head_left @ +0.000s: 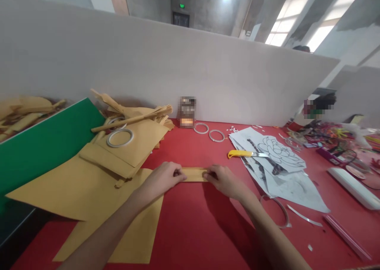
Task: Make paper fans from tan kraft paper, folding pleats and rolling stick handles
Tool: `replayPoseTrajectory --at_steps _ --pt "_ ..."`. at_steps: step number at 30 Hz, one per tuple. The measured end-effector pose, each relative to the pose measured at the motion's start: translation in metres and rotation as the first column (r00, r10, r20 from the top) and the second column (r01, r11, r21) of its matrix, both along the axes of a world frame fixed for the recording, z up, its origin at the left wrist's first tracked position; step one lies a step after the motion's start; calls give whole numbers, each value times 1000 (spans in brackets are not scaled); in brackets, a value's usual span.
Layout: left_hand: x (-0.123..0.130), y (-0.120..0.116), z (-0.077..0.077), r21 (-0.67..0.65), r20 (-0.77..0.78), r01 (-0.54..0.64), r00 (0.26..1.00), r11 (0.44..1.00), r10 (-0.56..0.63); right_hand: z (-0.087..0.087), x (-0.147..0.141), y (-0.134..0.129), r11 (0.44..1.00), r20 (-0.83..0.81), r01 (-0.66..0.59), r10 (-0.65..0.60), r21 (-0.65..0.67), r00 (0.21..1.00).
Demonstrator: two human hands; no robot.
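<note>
Between my two hands stretches a narrow folded strip of tan kraft paper [194, 174], lying level just at the red tabletop. My left hand [170, 175] pinches its left end, fingers curled over it. At the other end my right hand [221, 178] grips with thumb and fingers closed. To the left, large sheets of kraft paper [133, 238] spread beneath a stack of smaller kraft pieces [139, 137]. A roll of white tape [120, 138] rests on that stack.
A yellow utility knife [247, 154] lies on sheets with a flower drawing [279, 153] at right. Tape rings [216, 135] sit near the white partition [190, 64]. A green board [56, 143] stands at left, a white case [354, 187] and pink rod [347, 237] far right.
</note>
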State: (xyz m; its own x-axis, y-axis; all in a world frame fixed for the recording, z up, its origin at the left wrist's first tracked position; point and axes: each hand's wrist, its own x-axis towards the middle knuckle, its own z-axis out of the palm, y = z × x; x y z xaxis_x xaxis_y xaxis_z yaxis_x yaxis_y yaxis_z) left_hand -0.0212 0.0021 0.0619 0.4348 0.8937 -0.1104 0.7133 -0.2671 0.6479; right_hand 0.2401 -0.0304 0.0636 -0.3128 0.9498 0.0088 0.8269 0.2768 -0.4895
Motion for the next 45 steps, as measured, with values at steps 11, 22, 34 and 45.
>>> replayPoseTrajectory --at_steps 11,22,34,45 --pt "-1 9 3 142 -264 -110 953 984 145 -15 10 0 995 25 93 -94 20 995" --pt "-12 11 -17 341 -101 78 994 937 -46 -11 -20 -13 927 389 20 -177 375 904" --pt "-7 0 -34 360 -63 143 990 922 -129 -29 -47 -7 936 212 -84 11 342 977" --pt "-9 1 -39 380 -47 105 994 919 -94 -37 -34 10 953 223 -133 72 272 972"
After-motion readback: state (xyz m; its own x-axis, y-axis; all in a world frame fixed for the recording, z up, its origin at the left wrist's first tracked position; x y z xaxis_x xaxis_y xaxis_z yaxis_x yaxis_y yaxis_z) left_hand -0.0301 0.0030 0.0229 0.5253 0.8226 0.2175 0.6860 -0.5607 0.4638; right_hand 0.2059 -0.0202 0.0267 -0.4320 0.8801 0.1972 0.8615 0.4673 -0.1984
